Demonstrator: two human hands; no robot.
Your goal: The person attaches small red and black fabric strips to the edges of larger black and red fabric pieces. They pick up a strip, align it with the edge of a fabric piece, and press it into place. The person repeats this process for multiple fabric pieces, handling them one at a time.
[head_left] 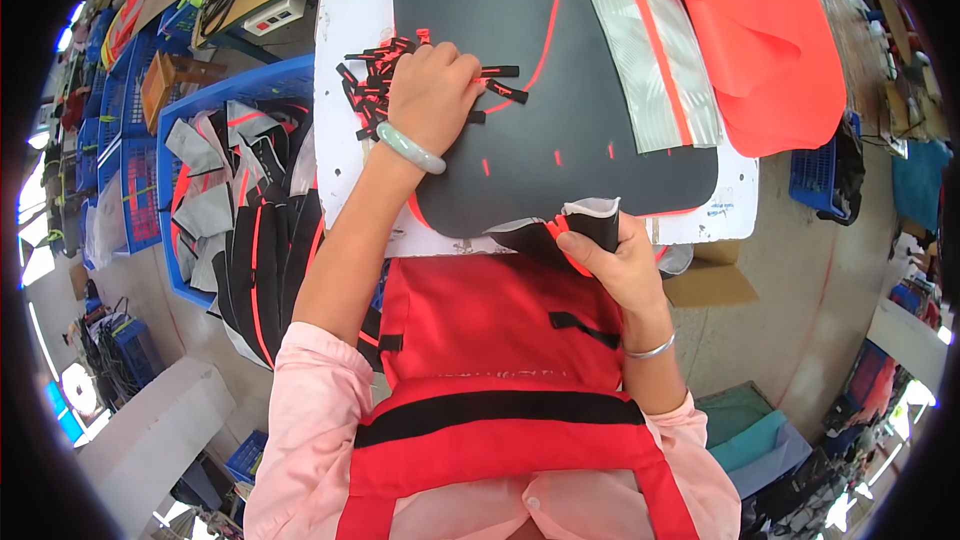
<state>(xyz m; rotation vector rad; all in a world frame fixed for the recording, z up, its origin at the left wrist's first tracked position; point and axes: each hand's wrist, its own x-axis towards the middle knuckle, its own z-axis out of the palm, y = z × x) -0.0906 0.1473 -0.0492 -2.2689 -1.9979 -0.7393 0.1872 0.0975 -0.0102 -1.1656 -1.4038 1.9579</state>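
My left hand (435,92) reaches into a pile of small black-and-red zipper pulls (368,85), its fingers curled down among them. What the fingertips pinch, if anything, is hidden beneath the hand. Some black pulls poke out to the right of the fingers. Closer to me, my right hand (630,265) grips a black zipper strip (595,228) with red along its middle and a pale lining edge, thumb pressed on top. This strip is held by the near edge of a dark grey rounded panel (560,180), which carries small red marks and a red line.
A silvery strip with a red stripe (645,50) lies on the panel's right side, beside coral-red pieces (770,50). Under them is a white tabletop (738,190). Left of it stands a blue crate (168,210) filled with black, grey and red zippered pieces. A cardboard box (710,280) sits below the right edge.
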